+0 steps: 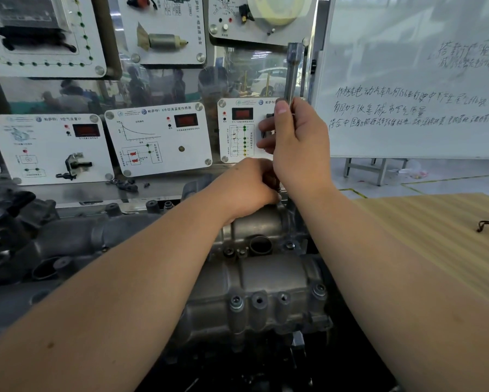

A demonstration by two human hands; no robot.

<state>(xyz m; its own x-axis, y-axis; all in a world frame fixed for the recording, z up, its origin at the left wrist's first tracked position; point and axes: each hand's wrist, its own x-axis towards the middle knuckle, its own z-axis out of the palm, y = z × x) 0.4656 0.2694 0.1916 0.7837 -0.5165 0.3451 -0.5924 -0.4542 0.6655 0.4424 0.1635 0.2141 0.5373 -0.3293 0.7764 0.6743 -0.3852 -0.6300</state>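
A grey cast-metal engine cover (266,281) lies in front of me, with several bolts along its near edge and a round port on top. My right hand (297,142) grips a long metal wrench handle (292,72) that stands upright above the cover's far end. My left hand (249,188) sits curled at the foot of the tool, on the far end of the cover; what its fingers hold is hidden.
Behind the engine stands a training board with white sensor panels (158,140) and red displays. A whiteboard (416,80) with handwriting is at the right. A yellow striped mat (441,236) with a small dark cord lies at the right. More dark engine parts (14,222) sit at the left.
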